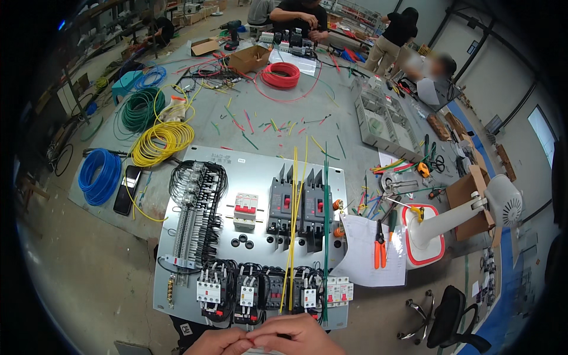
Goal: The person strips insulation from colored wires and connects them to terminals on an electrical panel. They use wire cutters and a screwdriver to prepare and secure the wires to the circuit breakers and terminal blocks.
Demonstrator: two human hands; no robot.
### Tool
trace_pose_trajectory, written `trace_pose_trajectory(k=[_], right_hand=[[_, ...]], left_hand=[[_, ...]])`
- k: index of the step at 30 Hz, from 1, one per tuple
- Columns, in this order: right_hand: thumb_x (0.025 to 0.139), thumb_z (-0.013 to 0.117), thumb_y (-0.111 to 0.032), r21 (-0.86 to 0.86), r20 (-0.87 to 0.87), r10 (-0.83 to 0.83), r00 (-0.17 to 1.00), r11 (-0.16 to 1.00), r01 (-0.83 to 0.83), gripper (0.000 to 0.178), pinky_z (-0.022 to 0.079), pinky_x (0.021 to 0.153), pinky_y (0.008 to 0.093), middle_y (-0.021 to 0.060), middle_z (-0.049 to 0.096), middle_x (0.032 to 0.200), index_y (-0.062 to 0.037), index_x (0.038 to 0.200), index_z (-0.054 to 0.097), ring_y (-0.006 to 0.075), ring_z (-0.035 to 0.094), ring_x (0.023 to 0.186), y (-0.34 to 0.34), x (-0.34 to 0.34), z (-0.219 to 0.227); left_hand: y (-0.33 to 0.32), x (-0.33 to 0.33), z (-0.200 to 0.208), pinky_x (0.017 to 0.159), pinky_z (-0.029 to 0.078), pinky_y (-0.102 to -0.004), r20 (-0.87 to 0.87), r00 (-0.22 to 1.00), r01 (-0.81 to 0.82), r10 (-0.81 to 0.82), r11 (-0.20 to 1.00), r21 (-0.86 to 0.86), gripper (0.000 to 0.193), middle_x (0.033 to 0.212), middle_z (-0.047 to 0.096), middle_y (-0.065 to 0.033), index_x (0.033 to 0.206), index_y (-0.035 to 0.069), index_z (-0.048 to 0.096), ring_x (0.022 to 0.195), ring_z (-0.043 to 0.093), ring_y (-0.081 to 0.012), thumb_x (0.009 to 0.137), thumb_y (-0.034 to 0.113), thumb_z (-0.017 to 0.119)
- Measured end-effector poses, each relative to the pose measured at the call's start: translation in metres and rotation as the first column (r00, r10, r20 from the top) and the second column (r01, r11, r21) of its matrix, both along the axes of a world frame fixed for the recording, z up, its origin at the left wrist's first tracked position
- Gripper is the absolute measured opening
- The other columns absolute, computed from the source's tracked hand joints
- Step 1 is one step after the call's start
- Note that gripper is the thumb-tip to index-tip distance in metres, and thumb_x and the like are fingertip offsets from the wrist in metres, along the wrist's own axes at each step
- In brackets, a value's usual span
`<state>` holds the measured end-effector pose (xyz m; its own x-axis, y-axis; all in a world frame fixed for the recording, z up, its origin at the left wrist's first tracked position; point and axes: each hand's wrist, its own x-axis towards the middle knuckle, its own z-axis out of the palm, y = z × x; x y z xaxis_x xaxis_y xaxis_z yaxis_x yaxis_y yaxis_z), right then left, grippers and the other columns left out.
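At the lower edge my left hand (220, 342) and my right hand (299, 335) meet, fingertips together and fingers curled closed. Whatever they pinch, if anything, is too small to make out. Just beyond them lies a metal mounting plate (236, 155) fitted with electrical parts. Its near edge carries a row of contactors (209, 292) with black wiring. Two dark moulded-case breakers (286, 204) stand on its right half, a small breaker with red levers (245, 207) left of them. Straight yellow wires (293, 225) and green wires (326, 236) lie lengthwise across the plate.
Left are coils of blue wire (102, 177), yellow wire (163, 144) and green wire (141, 111), plus a phone (127, 189). Right are orange-handled wire strippers (379, 245) on paper, a white lamp (452, 222) and a grey tray (387, 142). People work beyond the table.
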<state>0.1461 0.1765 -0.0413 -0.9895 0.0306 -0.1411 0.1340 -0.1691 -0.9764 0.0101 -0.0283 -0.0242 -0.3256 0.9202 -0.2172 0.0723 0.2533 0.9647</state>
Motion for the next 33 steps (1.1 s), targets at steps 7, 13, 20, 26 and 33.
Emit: trace_pose_trajectory(k=[7,13,20,26,33], right_hand=[[0.106,0.068,-0.011,-0.084,0.033,-0.047,0.998,0.995,0.049,0.023,0.054,0.072,0.028,0.009,0.075,0.102,0.0002,0.125,0.076,0.0129,0.067,0.08,-0.005,0.002,-0.008],[0.102,0.073,-0.01,0.07,-0.024,-0.11,0.994,0.991,0.111,0.024,0.054,0.073,0.0292,0.0072,0.075,0.094,-0.0016,0.124,0.077,0.014,0.067,0.08,0.001,-0.006,-0.002],[0.103,0.068,-0.013,0.434,-0.224,-0.817,0.532,0.405,0.805,0.026,0.053,0.077,0.026,0.0071,0.073,0.093,0.0048,0.122,0.074,0.0122,0.066,0.082,0.122,0.037,0.008],[0.098,0.074,-0.024,0.958,-0.144,-0.826,0.545,0.021,0.286,0.051,0.056,0.09,0.0382,0.0171,0.071,0.118,0.0034,0.14,0.064,0.0271,0.069,0.103,0.253,0.104,-0.11],[0.095,0.074,-0.017,0.949,-0.088,-0.844,0.53,0.092,0.303,0.047,0.056,0.083,0.0357,0.0143,0.072,0.102,0.0045,0.136,0.067,0.0217,0.069,0.087,0.272,0.091,-0.126]], left_hand=[[0.002,0.0,-0.007,0.064,0.044,-0.0256,0.23,0.972,-0.038,0.051,0.997,-0.063,0.021,0.08,0.06,0.0013,0.105,0.001,0.067,0.072,0.05,-0.0059,0.11,0.021,0.064],[0.011,0.001,-0.012,0.068,0.045,-0.0239,0.19,0.979,-0.073,0.078,0.997,-0.032,0.019,0.086,0.062,0.002,0.107,0.002,0.067,0.077,0.052,-0.004,0.111,0.019,0.062],[0.01,-0.007,-0.018,0.067,0.043,-0.0222,0.431,0.886,-0.157,0.17,0.985,-0.066,0.021,0.093,0.065,0.0007,0.11,0.001,0.069,0.075,0.05,-0.0026,0.112,0.02,0.058],[0.017,-0.022,-0.016,0.091,0.049,-0.0256,0.562,0.819,-0.128,0.115,0.992,-0.016,0.025,0.111,0.07,-0.0027,0.125,-0.001,0.068,0.101,0.061,-0.0086,0.114,0.018,0.056],[0.009,-0.028,-0.018,0.078,0.046,-0.0226,0.678,0.722,-0.155,0.136,0.987,-0.033,0.026,0.099,0.063,0.001,0.126,-0.001,0.067,0.086,0.053,-0.0048,0.114,0.019,0.055]])
